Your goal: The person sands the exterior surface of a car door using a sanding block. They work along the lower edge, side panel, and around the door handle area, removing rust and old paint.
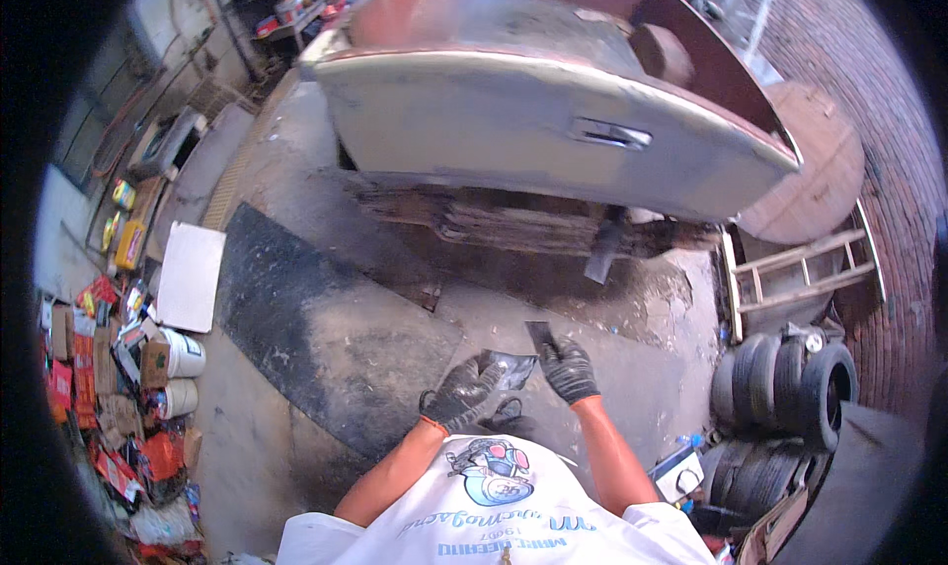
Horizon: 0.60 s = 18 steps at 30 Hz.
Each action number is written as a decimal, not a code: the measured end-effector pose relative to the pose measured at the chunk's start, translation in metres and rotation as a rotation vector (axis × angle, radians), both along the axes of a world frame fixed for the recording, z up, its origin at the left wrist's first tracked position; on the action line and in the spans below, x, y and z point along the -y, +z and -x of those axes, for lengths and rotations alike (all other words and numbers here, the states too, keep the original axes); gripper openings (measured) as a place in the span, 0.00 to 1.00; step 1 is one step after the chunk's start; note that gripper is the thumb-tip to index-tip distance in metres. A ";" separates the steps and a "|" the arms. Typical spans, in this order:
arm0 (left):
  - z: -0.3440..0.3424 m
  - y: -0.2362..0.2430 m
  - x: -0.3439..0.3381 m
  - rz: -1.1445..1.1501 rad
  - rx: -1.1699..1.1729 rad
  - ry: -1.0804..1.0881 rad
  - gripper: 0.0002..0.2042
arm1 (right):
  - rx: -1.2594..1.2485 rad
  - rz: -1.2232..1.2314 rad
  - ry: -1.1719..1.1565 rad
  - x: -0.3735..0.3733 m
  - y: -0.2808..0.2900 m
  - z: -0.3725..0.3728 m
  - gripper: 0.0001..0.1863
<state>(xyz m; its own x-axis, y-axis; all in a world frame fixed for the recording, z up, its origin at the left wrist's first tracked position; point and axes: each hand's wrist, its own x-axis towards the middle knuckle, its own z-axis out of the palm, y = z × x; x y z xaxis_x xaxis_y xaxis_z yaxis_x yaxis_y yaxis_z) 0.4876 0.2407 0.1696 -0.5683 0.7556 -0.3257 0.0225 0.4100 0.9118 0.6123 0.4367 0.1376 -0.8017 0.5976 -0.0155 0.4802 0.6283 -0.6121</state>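
A primed grey car door stands ahead on the concrete floor. Stacked tyres lie to the right of the door. Below the door, the gloved left hand grasps a dark sheet; the gloved right hand pinches a smaller dark strip.

Primed car door, stacked tyres, white buckets, wooden pallet

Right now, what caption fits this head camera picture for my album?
Gloved left hand and right hand hold dark sheets before a primed car door.
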 end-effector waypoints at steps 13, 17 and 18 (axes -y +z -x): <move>0.003 -0.074 -0.102 -0.013 0.323 0.058 0.16 | 0.568 0.398 -0.605 -0.042 -0.087 -0.288 0.23; 0.016 -0.088 -0.152 0.020 0.049 -0.119 0.15 | 0.553 0.430 -0.702 -0.054 -0.098 -0.294 0.23; 0.018 -0.092 -0.165 -0.018 0.025 -0.119 0.14 | 0.449 0.436 -0.704 -0.062 -0.099 -0.290 0.23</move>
<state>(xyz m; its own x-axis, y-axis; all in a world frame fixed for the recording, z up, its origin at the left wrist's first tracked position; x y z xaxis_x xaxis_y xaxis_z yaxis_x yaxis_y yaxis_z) 0.4698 0.4058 0.0779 -0.4663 0.8230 -0.3244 0.0471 0.3893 0.9199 0.9028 0.4985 0.0388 -0.1230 0.8109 -0.5722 0.9105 -0.1371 -0.3900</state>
